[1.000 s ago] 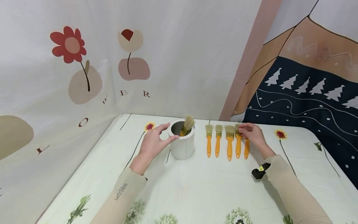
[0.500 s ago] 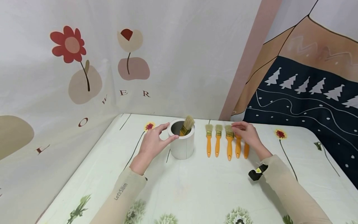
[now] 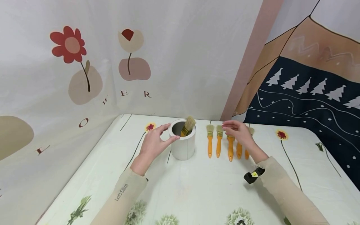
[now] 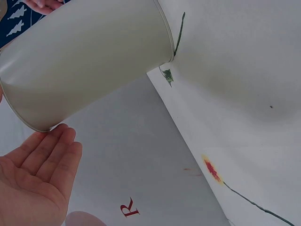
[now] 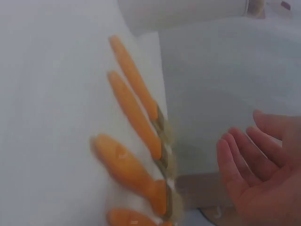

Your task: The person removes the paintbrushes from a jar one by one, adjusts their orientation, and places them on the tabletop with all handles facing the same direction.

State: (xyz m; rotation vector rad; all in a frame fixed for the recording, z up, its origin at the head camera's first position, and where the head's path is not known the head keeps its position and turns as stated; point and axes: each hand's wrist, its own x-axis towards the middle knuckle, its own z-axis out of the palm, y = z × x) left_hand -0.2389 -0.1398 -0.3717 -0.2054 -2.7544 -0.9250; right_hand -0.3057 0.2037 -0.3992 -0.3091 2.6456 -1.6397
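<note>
My left hand [image 3: 154, 142] holds a white cylindrical can [image 3: 183, 150] at its rim, thumb toward the front and fingers behind. In the left wrist view its fingertips meet the edge of the can [image 4: 89, 66]. A paintbrush [image 3: 188, 126] leans inside, bristles up above the rim. Several orange-handled paintbrushes [image 3: 210, 147] lie in a row right of the can, bristles toward the back. Over this row hovers my right hand [image 3: 239, 133], holding nothing, its fingers covering the bristles of the middle brush [image 3: 230, 151]. The right wrist view shows its fingers loosely bent beside the brushes [image 5: 134, 115].
A white flower-printed cloth [image 3: 197, 193] covers the table. Printed curtains [image 3: 180, 62] rise directly behind its back edge, and a dark one with white trees [image 3: 303, 103] hangs at the right. A black strap device [image 3: 254, 175] sits on the right wrist.
My right hand has moved left along the row, from the rightmost brushes to over the middle one, uncovering the bristles of the rightmost brush. The left hand and can have stayed put.
</note>
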